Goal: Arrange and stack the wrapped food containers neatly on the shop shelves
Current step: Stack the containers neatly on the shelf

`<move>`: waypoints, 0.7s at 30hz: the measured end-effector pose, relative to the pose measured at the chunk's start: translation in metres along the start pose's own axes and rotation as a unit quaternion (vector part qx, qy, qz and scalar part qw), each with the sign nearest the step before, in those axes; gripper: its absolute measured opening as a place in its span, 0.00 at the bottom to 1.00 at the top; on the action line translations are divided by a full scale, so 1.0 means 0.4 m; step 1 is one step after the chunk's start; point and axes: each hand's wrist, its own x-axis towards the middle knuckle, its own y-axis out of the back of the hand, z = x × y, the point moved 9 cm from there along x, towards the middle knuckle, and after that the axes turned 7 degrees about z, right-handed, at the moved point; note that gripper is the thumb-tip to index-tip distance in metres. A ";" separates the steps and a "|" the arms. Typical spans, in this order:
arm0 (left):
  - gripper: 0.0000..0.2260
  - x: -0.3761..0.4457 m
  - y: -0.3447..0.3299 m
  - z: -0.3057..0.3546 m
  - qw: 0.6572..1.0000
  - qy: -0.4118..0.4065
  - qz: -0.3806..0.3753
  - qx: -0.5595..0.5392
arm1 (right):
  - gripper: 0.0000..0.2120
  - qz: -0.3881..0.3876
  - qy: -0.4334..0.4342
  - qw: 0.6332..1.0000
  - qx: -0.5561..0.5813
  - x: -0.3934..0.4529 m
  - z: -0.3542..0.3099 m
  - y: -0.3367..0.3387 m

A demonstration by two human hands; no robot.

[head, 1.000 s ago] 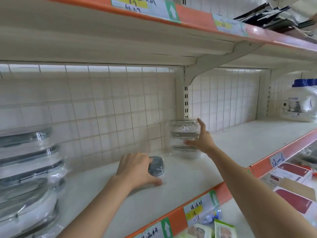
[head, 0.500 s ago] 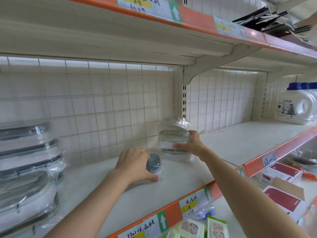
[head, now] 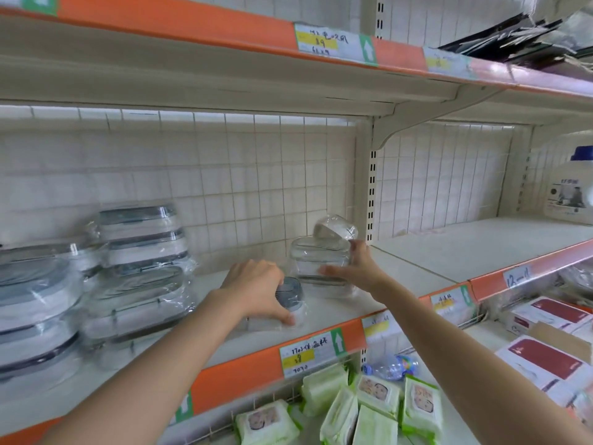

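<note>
Our left hand [head: 253, 287] grips a small grey-lidded wrapped container [head: 290, 298] on the white shelf [head: 337, 311]; beside it, our right hand [head: 359, 268] holds the clear wrapped container stack [head: 317, 261].

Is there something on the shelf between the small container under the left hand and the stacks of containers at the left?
Nothing visible. The shelf is bare between the small wrapped container under the left hand and the wrapped stacks. The clear container in the right hand stands on the other side.
</note>
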 end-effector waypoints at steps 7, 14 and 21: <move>0.35 -0.093 -0.019 -0.057 0.997 0.016 -0.049 -0.054 | 0.50 -0.002 -0.010 0.988 -0.156 -0.055 -0.065 -0.025; 0.41 -0.103 -0.026 -0.070 0.986 0.005 -0.111 -0.122 | 0.42 -0.027 0.132 0.928 -0.348 -0.037 -0.156 -0.050; 0.36 -0.118 0.068 -0.078 0.973 0.001 0.054 -0.222 | 0.33 -0.075 0.091 0.916 -0.383 -0.018 -0.130 -0.073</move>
